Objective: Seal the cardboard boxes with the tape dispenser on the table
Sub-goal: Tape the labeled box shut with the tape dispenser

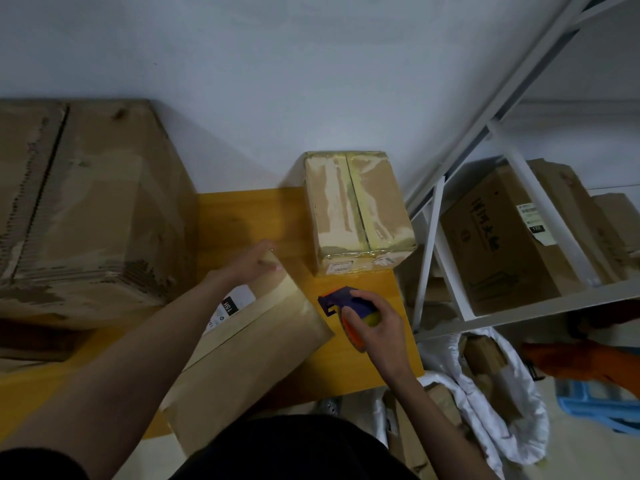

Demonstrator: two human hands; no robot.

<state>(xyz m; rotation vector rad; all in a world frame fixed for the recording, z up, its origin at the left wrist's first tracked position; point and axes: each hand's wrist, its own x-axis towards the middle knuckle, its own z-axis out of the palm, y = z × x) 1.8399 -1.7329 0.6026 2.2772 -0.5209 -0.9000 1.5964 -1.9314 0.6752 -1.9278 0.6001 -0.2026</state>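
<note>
The person stands at the yellow table (363, 358) with a flat cardboard box (256, 344) lying at an angle across the near edge, its far corner pointing towards the wall. The left hand (254, 259) reaches out over that far end, fingers laid on the top edge of the box. It looks like a steadying press rather than a full grasp, probably so the box does not slide when tape is pulled across it; whether the fingers curl under the edge I cannot tell.

The right hand (375, 327) is clenched around the tape dispenser (346, 303), a blue body with an orange roll, palm over the roll and the blade end pointing left toward the box. The dispenser sits just beside the box's right edge, low over the table, and I cannot say whether it touches the wood. It seems placed there to start a strip at that edge.

A pale band already runs along the box's length, likely tape over the seam, so this box may be partly sealed.

Behind, a smaller taped box (360, 209) stands against the wall, out of the way, and looks finished. 1 large box (83, 209) fills the table's left side, leaving little room to work.
</note>
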